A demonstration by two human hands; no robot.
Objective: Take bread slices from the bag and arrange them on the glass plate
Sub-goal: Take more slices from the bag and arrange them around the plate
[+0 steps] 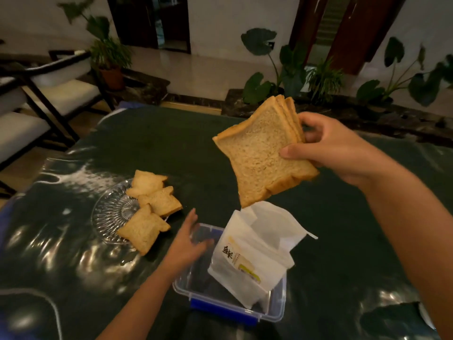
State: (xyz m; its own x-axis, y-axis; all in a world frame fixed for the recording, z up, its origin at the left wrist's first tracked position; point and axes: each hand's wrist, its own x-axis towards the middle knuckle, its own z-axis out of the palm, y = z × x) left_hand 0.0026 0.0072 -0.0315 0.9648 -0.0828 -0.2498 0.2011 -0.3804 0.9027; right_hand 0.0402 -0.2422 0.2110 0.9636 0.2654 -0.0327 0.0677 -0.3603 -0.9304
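My right hand (335,146) grips a small stack of bread slices (259,153), lifted in the air above the white bread bag (255,256). The bag stands open inside a clear plastic box (277,307) with blue clips. To the left, the glass plate (110,212) carries three bread slices (152,207) along its right rim, one overhanging the near edge. My left hand (186,241) hovers with fingers spread over the box's left rim, between the plate and the bag, holding nothing.
The table has a dark green glossy cover (159,143). White-cushioned chairs (49,94) stand at the far left. Potted plants (294,72) line the floor behind the table.
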